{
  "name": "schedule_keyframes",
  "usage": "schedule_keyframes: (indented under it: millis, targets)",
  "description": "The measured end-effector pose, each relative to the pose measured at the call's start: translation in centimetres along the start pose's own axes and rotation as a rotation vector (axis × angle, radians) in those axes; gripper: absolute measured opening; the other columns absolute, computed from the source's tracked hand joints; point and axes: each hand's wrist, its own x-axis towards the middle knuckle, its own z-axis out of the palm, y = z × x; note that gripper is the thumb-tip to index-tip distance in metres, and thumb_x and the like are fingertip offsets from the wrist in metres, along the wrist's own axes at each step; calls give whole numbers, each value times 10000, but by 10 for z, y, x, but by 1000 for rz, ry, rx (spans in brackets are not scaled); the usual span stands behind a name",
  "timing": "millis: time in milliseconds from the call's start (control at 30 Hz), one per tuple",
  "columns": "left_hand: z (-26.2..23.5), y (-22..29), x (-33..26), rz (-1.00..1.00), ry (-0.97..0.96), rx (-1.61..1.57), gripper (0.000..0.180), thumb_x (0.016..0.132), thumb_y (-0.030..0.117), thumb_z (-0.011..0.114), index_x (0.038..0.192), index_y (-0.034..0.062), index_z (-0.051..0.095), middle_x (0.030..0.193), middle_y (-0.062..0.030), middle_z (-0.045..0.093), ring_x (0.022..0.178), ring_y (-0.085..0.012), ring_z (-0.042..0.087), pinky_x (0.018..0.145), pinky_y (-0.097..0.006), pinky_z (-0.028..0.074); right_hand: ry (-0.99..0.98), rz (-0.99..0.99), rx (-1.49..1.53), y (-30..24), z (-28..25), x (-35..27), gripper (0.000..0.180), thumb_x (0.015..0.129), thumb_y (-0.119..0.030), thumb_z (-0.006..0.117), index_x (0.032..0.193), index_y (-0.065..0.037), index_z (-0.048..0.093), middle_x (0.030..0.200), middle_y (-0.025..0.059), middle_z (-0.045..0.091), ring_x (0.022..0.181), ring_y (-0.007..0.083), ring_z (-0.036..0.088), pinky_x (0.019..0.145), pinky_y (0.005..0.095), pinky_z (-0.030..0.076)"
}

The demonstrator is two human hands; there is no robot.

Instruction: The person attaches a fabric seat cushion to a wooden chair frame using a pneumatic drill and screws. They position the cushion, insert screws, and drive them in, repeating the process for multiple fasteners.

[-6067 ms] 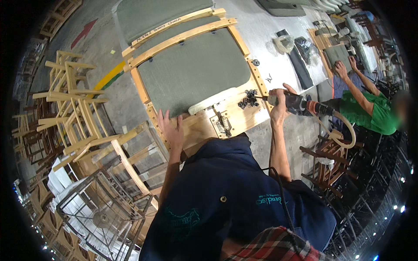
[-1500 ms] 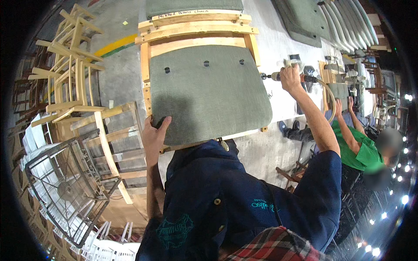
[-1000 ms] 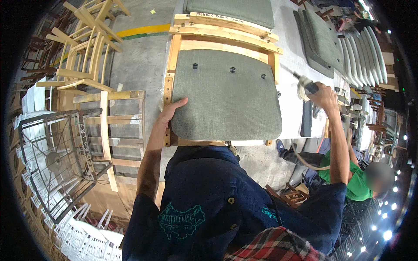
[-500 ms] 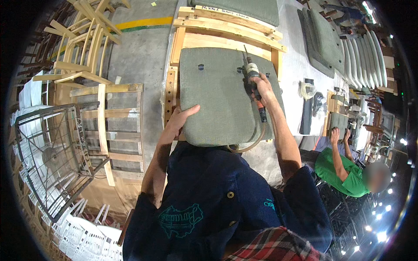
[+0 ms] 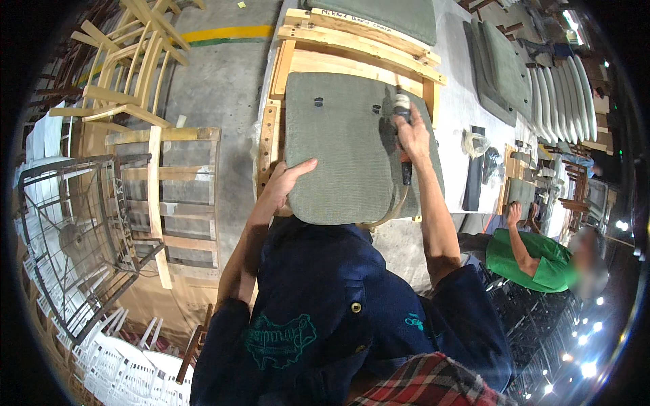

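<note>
A grey-green upholstered seat pad (image 5: 342, 159) lies on a wooden frame (image 5: 281, 71) just in front of my body. My left hand (image 5: 283, 183) grips its left edge, thumb on top and fingers out of sight beneath. Two small dark fittings sit near the pad's far edge, the right-hand one a black fitting (image 5: 376, 109). In my right hand (image 5: 413, 141) is a power screwdriver (image 5: 402, 101) with a pale front, held over the pad's right side. Its bit is blurred and hard to make out. From the tool's back end a thin hose (image 5: 396, 211) runs toward me.
Another grey-green pad (image 5: 399, 19) lies beyond the frame. More pads (image 5: 497, 64) and a row of curved pale panels (image 5: 565, 95) stand at the far right. A person in green (image 5: 525, 260) works to the right. Pallet slats (image 5: 183, 172) and wooden chair frames (image 5: 128, 74) occupy the left.
The screwdriver has shifted a little right and tilted, so its long bit no longer shows clearly. My left hand keeps its grip on the pad's edge.
</note>
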Motion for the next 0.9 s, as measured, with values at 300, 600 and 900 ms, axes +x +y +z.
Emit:
schedule_keyframes:
  millis: [300, 600, 900]
  targets:
    - [6, 13, -9, -43, 57, 43, 669, 878, 343, 755, 1322, -104, 531, 1229, -234, 627, 1099, -300, 649, 920, -423, 533, -11, -53, -13, 4, 19, 5, 752, 884, -298, 624, 1545, -75, 344, 1069, 204, 706, 787, 276, 718, 699, 393, 593]
    - [-3, 7, -4, -14, -6, 42, 726, 872, 367, 759, 1353, -111, 501, 1278, -231, 604, 1182, -300, 600, 982, -392, 479, 55, 47, 110, 6, 24, 8, 782, 848, -315, 657, 1522, -28, 383, 984, 193, 710, 710, 241, 696, 573, 350, 578]
    - [1, 4, -4, -7, 9, 8, 716, 856, 379, 764, 1298, -142, 549, 1235, -259, 633, 1127, -329, 630, 981, -399, 475, 224, -265, 487, 37, -5, 25, 692, 891, -248, 691, 1490, -12, 438, 928, 145, 718, 711, 168, 679, 633, 317, 551]
